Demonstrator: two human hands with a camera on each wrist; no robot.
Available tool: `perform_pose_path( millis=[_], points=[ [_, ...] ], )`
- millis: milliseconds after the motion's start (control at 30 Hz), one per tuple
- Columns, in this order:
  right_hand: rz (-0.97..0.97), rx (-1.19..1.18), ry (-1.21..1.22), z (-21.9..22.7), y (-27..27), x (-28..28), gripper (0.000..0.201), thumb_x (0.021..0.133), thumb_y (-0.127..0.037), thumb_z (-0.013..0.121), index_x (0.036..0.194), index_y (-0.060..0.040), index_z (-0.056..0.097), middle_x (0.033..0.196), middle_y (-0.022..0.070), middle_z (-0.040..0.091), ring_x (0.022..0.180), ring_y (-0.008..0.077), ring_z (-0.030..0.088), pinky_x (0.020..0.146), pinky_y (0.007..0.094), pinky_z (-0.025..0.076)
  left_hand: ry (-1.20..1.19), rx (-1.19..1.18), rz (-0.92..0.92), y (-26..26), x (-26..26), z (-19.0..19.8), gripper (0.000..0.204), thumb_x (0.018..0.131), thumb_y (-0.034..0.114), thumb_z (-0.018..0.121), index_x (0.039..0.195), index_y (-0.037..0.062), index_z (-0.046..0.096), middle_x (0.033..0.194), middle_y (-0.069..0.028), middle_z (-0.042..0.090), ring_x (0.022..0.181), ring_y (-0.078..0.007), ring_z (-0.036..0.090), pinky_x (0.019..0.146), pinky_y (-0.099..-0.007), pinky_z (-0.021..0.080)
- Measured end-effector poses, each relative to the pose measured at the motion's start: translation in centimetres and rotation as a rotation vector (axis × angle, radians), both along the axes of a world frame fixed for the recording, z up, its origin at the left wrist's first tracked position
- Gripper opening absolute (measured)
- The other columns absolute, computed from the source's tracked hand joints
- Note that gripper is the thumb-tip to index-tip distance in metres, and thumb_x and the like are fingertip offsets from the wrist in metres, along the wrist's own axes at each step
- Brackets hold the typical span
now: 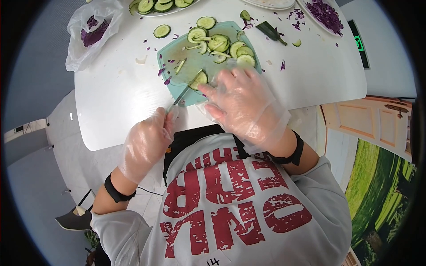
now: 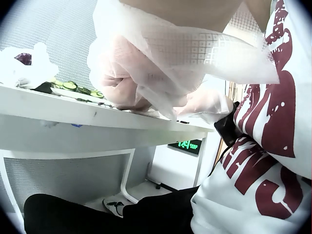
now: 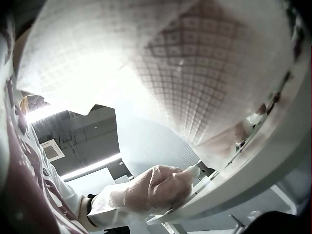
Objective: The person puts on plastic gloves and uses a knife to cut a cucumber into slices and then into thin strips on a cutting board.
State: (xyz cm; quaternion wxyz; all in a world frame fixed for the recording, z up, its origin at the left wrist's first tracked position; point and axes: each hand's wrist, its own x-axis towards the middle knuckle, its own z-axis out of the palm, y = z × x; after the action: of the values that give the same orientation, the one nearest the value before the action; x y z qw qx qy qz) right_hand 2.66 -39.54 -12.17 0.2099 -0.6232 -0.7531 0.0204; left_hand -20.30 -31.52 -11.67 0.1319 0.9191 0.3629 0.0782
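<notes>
Both hands wear clear plastic gloves. In the head view my left hand (image 1: 150,138) grips a knife (image 1: 181,95) by its handle at the near edge of the table. Its blade points away, up to a cucumber slice (image 1: 198,81) low on the green cutting board (image 1: 177,66). My right hand (image 1: 248,99) is over the board's near right part, with a fingertip at that slice's edge and the thumb apart. Beyond it lie more cucumber slices (image 1: 218,43) and thin strips. In the right wrist view the left hand (image 3: 168,187) shows curled fingers.
A plate of cucumber slices (image 1: 164,6) and a plastic bag (image 1: 95,33) with purple cabbage stand at the back left. To the right are a cucumber end piece (image 1: 270,33) and a plate of shredded cabbage (image 1: 323,17). Cabbage scraps dot the white table (image 1: 319,75).
</notes>
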Motion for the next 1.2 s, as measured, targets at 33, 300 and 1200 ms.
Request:
perform_pose_path(
  millis=[33, 300, 1200],
  points=[
    [0.005, -0.007, -0.002, 0.0, 0.0, 0.0, 0.037, 0.082, -0.027, 0.074, 0.117, -0.0146, 0.073, 0.098, 0.006, 0.055, 0.095, 0.025, 0.052, 0.089, 0.0393, 0.042, 0.01, 0.0, 0.009, 0.0, 0.0, 0.0, 0.029, 0.097, 0.018, 0.062, 0.076, 0.0028, 0.051, 0.054, -0.0202, 0.052, 0.049, -0.0393, 0.056, 0.046, -0.045, 0.045],
    [0.009, -0.041, -0.004, 0.6, -0.2, -0.1, 0.04, 0.082, -0.028, 0.074, 0.12, -0.0145, 0.072, 0.099, 0.0069, 0.054, 0.095, 0.0258, 0.051, 0.09, 0.0398, 0.042, 0.074, -0.048, 0.034, 0.2, 1.5, 1.1, 0.02, 0.097, 0.015, 0.06, 0.083, 0.0025, 0.054, 0.062, -0.0225, 0.058, 0.059, -0.0418, 0.06, 0.051, -0.0482, 0.047],
    [0.005, 0.038, 0.049, -0.2, -0.7, 0.0, 0.042, 0.08, -0.027, 0.075, 0.12, -0.0151, 0.071, 0.102, 0.0086, 0.055, 0.097, 0.0288, 0.05, 0.09, 0.041, 0.043, 0.063, -0.127, 0.131, -0.7, 0.6, 0.9, 0.022, 0.098, 0.018, 0.058, 0.083, 0.0022, 0.055, 0.065, -0.0242, 0.058, 0.062, -0.0449, 0.059, 0.054, -0.05, 0.046]
  ],
)
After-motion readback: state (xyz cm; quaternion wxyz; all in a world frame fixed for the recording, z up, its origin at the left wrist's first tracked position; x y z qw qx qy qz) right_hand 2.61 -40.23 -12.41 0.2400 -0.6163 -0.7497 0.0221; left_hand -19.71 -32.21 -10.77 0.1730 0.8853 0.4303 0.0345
